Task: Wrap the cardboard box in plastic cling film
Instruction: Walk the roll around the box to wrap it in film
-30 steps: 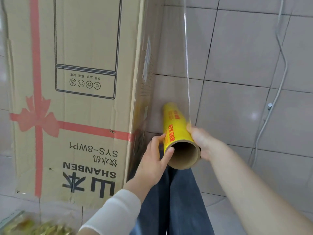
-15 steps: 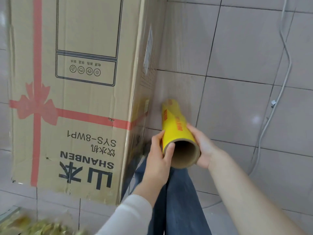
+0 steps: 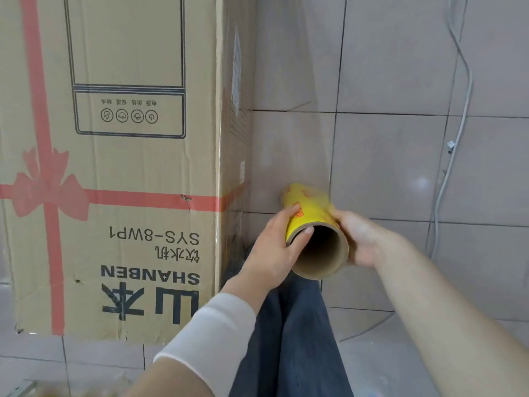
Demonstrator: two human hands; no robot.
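Since the cardboard box [image 3: 128,167] runs off the top and left, you only get part of it. Just right of its corner, the cling film roll [image 3: 310,203] points away, open core facing the camera. Both grips curl round it: left hand [image 3: 274,247], and right hand [image 3: 360,239], kinda blurry.

- The floor [image 3: 400,167] of glossy pinkish-beige square tiles with thin dark joints fills the view; at the right a soft pale spot of light reflects on it.
- A large brown cardboard box [image 3: 128,167] with a red printed ribbon and black letters stands on the tiles at the left; its print reads upside down.
- A thin pale grey cable [image 3: 466,90] lies in loose curves, well apart from the box, at the right.
- A small white clip [image 3: 450,144] sits on this cable.
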